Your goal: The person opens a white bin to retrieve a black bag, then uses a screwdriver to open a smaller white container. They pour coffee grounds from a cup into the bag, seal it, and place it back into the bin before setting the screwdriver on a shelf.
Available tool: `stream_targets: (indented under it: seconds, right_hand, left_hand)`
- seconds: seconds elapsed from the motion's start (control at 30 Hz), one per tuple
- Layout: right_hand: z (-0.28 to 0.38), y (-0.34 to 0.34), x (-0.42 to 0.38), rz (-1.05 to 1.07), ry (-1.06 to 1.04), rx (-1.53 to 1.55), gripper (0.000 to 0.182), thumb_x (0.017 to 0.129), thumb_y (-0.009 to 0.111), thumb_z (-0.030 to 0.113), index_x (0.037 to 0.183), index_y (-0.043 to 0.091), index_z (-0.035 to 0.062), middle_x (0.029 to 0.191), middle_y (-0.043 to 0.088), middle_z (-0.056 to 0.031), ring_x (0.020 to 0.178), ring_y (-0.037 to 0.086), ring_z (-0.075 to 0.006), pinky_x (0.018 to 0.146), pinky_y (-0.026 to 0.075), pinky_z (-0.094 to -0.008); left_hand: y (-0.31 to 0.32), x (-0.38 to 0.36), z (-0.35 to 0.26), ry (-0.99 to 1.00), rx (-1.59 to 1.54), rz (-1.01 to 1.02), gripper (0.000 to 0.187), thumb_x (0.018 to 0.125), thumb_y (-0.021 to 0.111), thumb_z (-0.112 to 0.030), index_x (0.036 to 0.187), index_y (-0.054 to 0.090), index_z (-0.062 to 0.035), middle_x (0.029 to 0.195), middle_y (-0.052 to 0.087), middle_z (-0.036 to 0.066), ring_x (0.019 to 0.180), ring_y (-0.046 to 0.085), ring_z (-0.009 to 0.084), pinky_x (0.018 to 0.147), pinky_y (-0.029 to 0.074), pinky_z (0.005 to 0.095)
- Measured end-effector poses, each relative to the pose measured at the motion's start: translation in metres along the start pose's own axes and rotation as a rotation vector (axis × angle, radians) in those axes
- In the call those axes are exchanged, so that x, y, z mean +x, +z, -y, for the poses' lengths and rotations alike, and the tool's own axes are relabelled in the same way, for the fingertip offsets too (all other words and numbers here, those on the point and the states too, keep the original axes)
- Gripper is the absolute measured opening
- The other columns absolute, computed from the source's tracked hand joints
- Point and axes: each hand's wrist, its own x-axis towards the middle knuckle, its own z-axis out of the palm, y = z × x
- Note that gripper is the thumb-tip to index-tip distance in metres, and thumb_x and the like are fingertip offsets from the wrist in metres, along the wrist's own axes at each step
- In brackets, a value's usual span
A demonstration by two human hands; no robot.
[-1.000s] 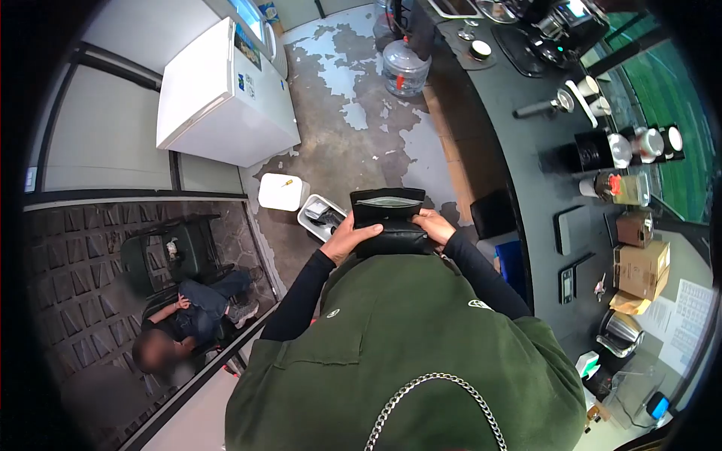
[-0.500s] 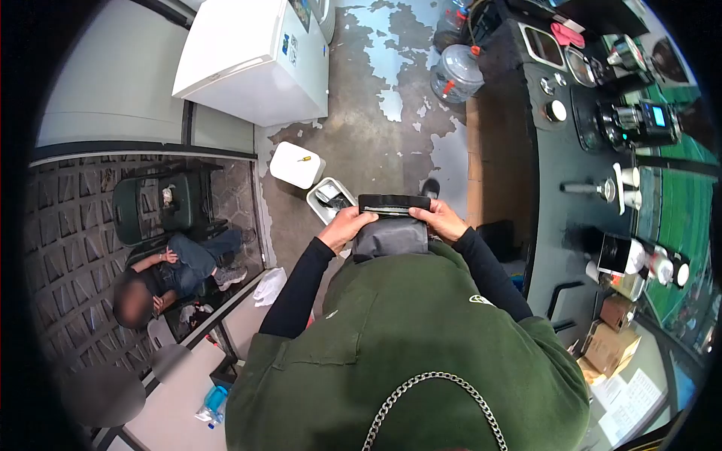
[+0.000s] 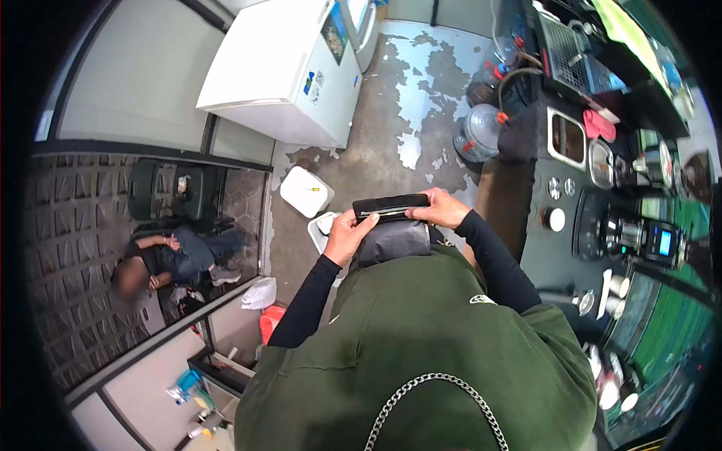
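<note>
Black and soft-looking, the pouch (image 3: 389, 204) is to the right of the white tub (image 3: 303, 191) and nearer to me. My left hand (image 3: 347, 240) pinches one end of its top edge, and my right hand (image 3: 448, 211) pinches the other end. I think it is light and bendy, maybe a bit slippery, and not easy to break. Both top ends look good to hold; lower down it may sag.

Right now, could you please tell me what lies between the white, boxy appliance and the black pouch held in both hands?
In the head view, only a bare stretch of grey-brown floor shows between the white appliance and the black pouch.
</note>
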Motion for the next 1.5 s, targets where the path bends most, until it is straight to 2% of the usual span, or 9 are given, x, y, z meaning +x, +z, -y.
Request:
stream_targets:
  seconds: [0.33, 0.4, 0.5, 0.67, 0.87, 1.03, 1.17, 1.27, 1.5]
  right_hand:
    - [0.045, -0.034, 0.088, 0.141, -0.072, -0.221, 0.024, 0.087, 0.071, 0.018, 0.097, 0.070, -0.0031, 0.068, 0.058, 0.0051, 0.065, 0.046, -0.0049, 0.059, 0.042, -0.0271]
    - [0.047, -0.045, 0.116, 0.237, -0.020, -0.128, 0.020, 0.087, 0.072, 0.014, 0.099, 0.072, -0.0018, 0.075, 0.064, 0.0069, 0.069, 0.052, -0.0019, 0.060, 0.044, -0.0246]
    - [0.073, -0.058, 0.157, 0.278, -0.134, -0.217, 0.020, 0.088, 0.073, 0.015, 0.101, 0.072, 0.0004, 0.076, 0.066, 0.0069, 0.068, 0.052, -0.0019, 0.060, 0.044, -0.0253]
    - [0.155, -0.065, 0.219, 0.261, -0.158, -0.336, 0.016, 0.089, 0.072, 0.017, 0.091, 0.069, 0.0011, 0.070, 0.062, 0.0046, 0.066, 0.051, -0.0033, 0.058, 0.041, -0.0252]
    - [0.196, -0.060, 0.280, 0.162, -0.359, -0.411, 0.016, 0.089, 0.068, 0.018, 0.087, 0.065, 0.0022, 0.067, 0.062, -0.0046, 0.063, 0.054, -0.0097, 0.057, 0.042, -0.0314]
    - [0.232, -0.051, 0.330, 0.190, -0.250, -0.425, 0.021, 0.090, 0.069, 0.022, 0.087, 0.062, 0.0015, 0.066, 0.058, -0.0078, 0.061, 0.052, -0.0110, 0.055, 0.040, -0.0344]
    - [0.249, -0.055, 0.374, 0.368, -0.150, -0.047, 0.013, 0.088, 0.068, 0.003, 0.100, 0.067, -0.0013, 0.086, 0.070, 0.0030, 0.080, 0.060, -0.0047, 0.076, 0.048, -0.0227]
    - [0.261, -0.056, 0.405, 0.436, -0.102, -0.041, 0.013, 0.088, 0.067, 0.002, 0.101, 0.068, -0.0020, 0.089, 0.072, 0.0007, 0.085, 0.062, -0.0049, 0.081, 0.049, -0.0228]
    - [0.298, -0.065, 0.478, 0.582, -0.088, -0.213, 0.008, 0.089, 0.068, 0.004, 0.096, 0.070, -0.0008, 0.083, 0.070, 0.0021, 0.079, 0.059, -0.0020, 0.072, 0.047, -0.0221]
  left_hand:
    - [-0.023, 0.034, -0.007, -0.016, -0.002, -0.224, 0.024, 0.095, 0.069, -0.018, 0.109, 0.069, 0.0007, 0.097, 0.070, 0.000, 0.084, 0.060, 0.0050, 0.075, 0.050, 0.0224]
    - [-0.048, 0.060, -0.019, -0.064, -0.084, -0.133, 0.024, 0.090, 0.074, -0.014, 0.107, 0.069, 0.0016, 0.093, 0.070, 0.001, 0.083, 0.060, 0.0050, 0.073, 0.050, 0.0226]
    - [-0.100, 0.111, -0.064, 0.041, 0.374, 0.106, 0.028, 0.083, 0.080, -0.019, 0.100, 0.071, 0.0012, 0.084, 0.070, 0.000, 0.076, 0.060, 0.0065, 0.069, 0.049, 0.0256]
    - [-0.149, 0.196, -0.157, 0.274, 0.810, 0.335, 0.029, 0.083, 0.072, -0.030, 0.092, 0.069, -0.0029, 0.074, 0.065, 0.018, 0.064, 0.062, 0.0287, 0.064, 0.049, 0.0372]
    - [-0.208, 0.246, -0.198, 0.263, 0.871, 0.418, 0.026, 0.083, 0.069, -0.027, 0.093, 0.068, -0.0032, 0.072, 0.063, 0.019, 0.069, 0.063, 0.0363, 0.065, 0.048, 0.0413]
    - [-0.249, 0.272, -0.206, 0.373, 0.858, 0.320, 0.029, 0.083, 0.069, -0.030, 0.092, 0.067, -0.0016, 0.078, 0.064, 0.022, 0.077, 0.064, 0.0412, 0.070, 0.050, 0.0454]
    - [-0.278, 0.277, -0.213, 0.390, 0.870, 0.229, 0.029, 0.082, 0.070, -0.030, 0.093, 0.069, -0.0024, 0.079, 0.064, 0.023, 0.080, 0.064, 0.0416, 0.072, 0.050, 0.0447]
    - [-0.292, 0.274, -0.222, 0.297, 0.831, 0.108, 0.028, 0.083, 0.069, -0.029, 0.091, 0.068, -0.0016, 0.078, 0.064, 0.024, 0.079, 0.063, 0.0422, 0.071, 0.050, 0.0455]
    - [-0.316, 0.301, -0.224, 0.303, 0.754, -0.067, 0.028, 0.084, 0.069, -0.029, 0.087, 0.067, -0.0006, 0.074, 0.062, 0.023, 0.074, 0.062, 0.0423, 0.067, 0.048, 0.0464]
